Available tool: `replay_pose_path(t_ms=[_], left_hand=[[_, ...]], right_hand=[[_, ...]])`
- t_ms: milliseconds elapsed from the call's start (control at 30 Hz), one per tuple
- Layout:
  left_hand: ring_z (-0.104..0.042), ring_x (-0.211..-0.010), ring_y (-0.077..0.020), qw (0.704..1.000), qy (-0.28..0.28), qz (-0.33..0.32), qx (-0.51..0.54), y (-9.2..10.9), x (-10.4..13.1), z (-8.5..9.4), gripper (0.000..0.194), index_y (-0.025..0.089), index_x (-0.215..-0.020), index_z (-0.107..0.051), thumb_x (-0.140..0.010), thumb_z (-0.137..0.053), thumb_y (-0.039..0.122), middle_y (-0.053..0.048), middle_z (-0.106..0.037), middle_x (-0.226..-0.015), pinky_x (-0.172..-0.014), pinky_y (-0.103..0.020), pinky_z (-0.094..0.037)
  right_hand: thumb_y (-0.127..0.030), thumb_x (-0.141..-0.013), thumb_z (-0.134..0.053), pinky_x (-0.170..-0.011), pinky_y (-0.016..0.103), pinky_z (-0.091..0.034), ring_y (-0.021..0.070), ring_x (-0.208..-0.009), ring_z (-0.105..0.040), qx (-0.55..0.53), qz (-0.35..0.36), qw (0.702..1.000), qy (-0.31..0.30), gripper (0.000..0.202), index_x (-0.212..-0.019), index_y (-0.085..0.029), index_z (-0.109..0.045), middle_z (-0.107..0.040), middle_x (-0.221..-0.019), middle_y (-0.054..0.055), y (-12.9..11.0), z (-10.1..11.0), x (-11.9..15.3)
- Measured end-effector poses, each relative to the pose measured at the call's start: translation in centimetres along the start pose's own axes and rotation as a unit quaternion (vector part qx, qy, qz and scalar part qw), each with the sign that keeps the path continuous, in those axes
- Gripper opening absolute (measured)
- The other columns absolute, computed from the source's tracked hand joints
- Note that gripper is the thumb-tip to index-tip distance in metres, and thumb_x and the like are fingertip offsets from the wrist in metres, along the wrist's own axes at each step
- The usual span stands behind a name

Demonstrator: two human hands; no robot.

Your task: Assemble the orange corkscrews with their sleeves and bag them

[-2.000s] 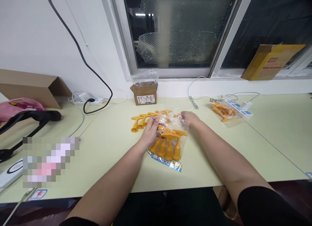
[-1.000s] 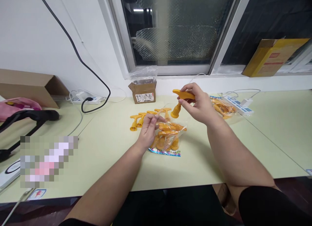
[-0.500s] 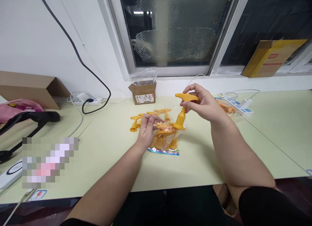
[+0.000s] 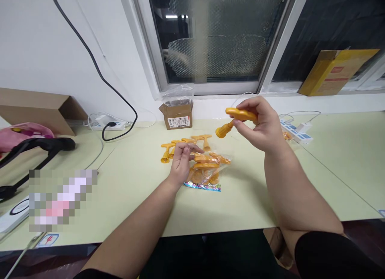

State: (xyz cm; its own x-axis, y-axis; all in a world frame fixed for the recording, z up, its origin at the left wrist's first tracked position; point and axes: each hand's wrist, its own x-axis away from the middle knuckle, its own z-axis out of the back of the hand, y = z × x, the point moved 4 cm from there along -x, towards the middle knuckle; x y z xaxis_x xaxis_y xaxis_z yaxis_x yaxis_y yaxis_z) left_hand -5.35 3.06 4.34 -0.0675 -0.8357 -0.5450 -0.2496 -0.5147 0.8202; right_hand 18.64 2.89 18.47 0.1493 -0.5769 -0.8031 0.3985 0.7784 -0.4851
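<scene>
My right hand (image 4: 260, 124) is closed on a yellow T-shaped plastic handle (image 4: 225, 130), gripping its crossbar and neck above the table. The ribbed, flared end tilts down to the left. My left hand (image 4: 180, 160) pinches the upper left edge of a clear plastic bag (image 4: 203, 186) with a colourful printed strip. More yellow T-shaped handles (image 4: 206, 165) lie inside the bag, partly covered by the film. Just behind my left hand, several loose handles (image 4: 165, 152) stand in a row, some hidden by my fingers.
A small open cardboard box (image 4: 178, 116) stands against the wall. Power strips (image 4: 296, 132) with cables lie at the right and left back; some yellow pieces show behind my right wrist. A black strap-like frame (image 4: 36, 144), a pink bag (image 4: 24, 134) and a larger carton (image 4: 39, 110) occupy the left.
My right hand has lifted the yellow T-shaped handle up and right, away from the bag, and its flared end has swung to the left. My left hand stays on the bag.
</scene>
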Motion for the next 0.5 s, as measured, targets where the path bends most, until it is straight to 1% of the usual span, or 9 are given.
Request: replay_pose_path(t_ms=[100,233,333,400,500], left_hand=[[-0.071,-0.094,-0.0203,1.000,-0.005,-0.012,-0.005,0.1,0.0,0.0,0.025,0.024,-0.098,-0.045,-0.105,-0.048,0.049,-0.004,-0.067,-0.102,-0.069,-0.031,-0.054],[-0.071,-0.095,-0.0205,1.000,0.012,0.008,-0.018,-0.1,0.0,0.1,0.028,0.024,-0.100,-0.044,-0.103,-0.049,0.052,-0.004,-0.067,-0.104,-0.067,-0.030,-0.054],[-0.071,-0.095,-0.0208,1.000,0.015,0.014,-0.019,0.0,0.0,0.0,0.030,0.025,-0.100,-0.044,-0.103,-0.049,0.054,-0.004,-0.067,-0.103,-0.068,-0.031,-0.055],[-0.071,-0.096,-0.0207,1.000,0.013,0.010,-0.019,0.0,0.0,0.0,0.030,0.025,-0.099,-0.044,-0.103,-0.049,0.054,-0.004,-0.068,-0.102,-0.068,-0.031,-0.055],[-0.071,-0.096,-0.0202,1.000,0.007,-0.001,-0.017,0.0,0.0,0.0,0.028,0.025,-0.099,-0.043,-0.104,-0.048,0.052,-0.004,-0.067,-0.103,-0.067,-0.029,-0.054]], right_hand=[[-0.027,-0.080,-0.072,-0.080,0.039,-0.062,0.0229,-0.091,-0.072,0.026,0.012,0.999,-0.035,0.024,-0.102,-0.025,-0.062,-0.068,-0.102,0.005,-0.2,0.1,0.2],[-0.029,-0.079,-0.074,-0.077,0.040,-0.061,0.0252,-0.091,-0.072,0.032,0.004,0.996,-0.083,0.024,-0.101,-0.027,-0.065,-0.070,-0.099,0.005,-0.7,-0.2,0.5],[-0.031,-0.080,-0.074,-0.076,0.038,-0.060,0.0241,-0.088,-0.072,0.034,0.005,0.992,-0.122,0.025,-0.103,-0.027,-0.066,-0.072,-0.099,0.005,-1.1,-0.5,0.6],[-0.031,-0.081,-0.072,-0.073,0.036,-0.059,0.0222,-0.084,-0.071,0.048,0.003,0.991,-0.123,0.024,-0.105,-0.026,-0.066,-0.073,-0.099,0.005,-1.2,-0.6,0.6],[-0.030,-0.083,-0.070,-0.068,0.033,-0.056,0.0206,-0.079,-0.069,0.086,-0.017,0.991,-0.104,0.023,-0.104,-0.024,-0.066,-0.073,-0.097,0.005,-1.0,-0.6,0.4]])
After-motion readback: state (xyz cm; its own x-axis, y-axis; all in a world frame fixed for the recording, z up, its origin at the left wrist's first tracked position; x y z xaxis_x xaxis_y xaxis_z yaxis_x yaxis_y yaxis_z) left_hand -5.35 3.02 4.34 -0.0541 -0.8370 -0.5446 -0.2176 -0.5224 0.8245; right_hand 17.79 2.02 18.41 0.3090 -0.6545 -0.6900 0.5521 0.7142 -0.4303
